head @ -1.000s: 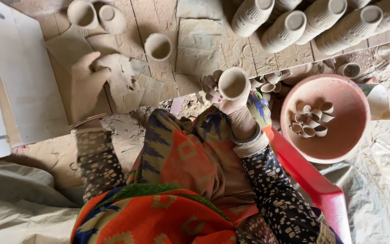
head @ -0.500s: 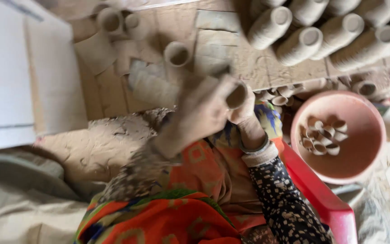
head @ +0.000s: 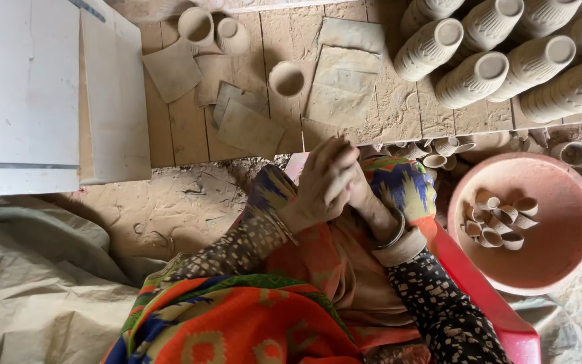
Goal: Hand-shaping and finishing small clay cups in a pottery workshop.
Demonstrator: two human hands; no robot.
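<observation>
Hands: left hand (head: 321, 182) folds over right hand (head: 358, 192), clasping something hidden. Risk: soft clay deforms under pressure, or slips toward small unfired clay cups (head: 439, 152).

Clay cup (head: 353, 156) hidden between clasped hands, above lap.

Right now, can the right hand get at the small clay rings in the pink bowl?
Probably yes: the pink bowl sits open beside the right hand, with nothing covering the clay rings, though both hands are clasped together.
</observation>
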